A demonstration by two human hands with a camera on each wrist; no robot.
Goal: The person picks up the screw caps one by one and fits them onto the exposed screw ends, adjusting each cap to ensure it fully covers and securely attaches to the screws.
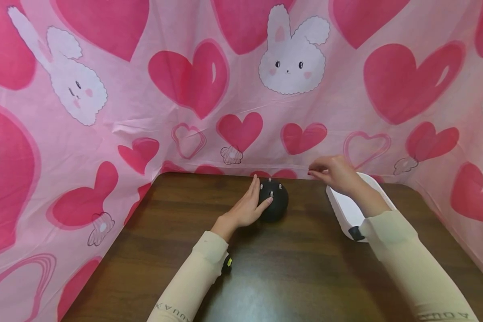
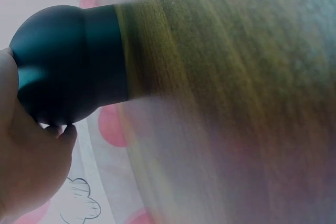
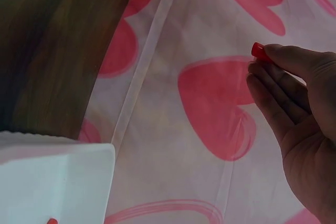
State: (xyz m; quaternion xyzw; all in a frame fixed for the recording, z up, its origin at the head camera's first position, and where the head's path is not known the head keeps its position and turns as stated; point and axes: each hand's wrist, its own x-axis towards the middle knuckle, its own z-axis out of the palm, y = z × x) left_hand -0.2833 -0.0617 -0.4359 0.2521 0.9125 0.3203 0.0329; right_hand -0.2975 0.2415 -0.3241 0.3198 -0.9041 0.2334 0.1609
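Observation:
A black rounded holder (image 1: 274, 202) with small pegs on its top stands on the dark wooden table (image 1: 290, 268) near the back edge. My left hand (image 1: 260, 193) rests against its left side, fingers straight and thumb laid on its front; the left wrist view shows the holder (image 2: 68, 66) close against the palm. My right hand (image 1: 311, 171) hovers to the right of the holder, above the far end of a white tray (image 1: 344, 208). It pinches a small red piece (image 3: 258, 51) between thumb and fingertips.
The white tray (image 3: 52, 182) lies at the table's right side, with a bit of red (image 3: 51, 221) inside it. A pink cloth (image 1: 193, 80) with hearts and bunnies walls in the table at the back and sides.

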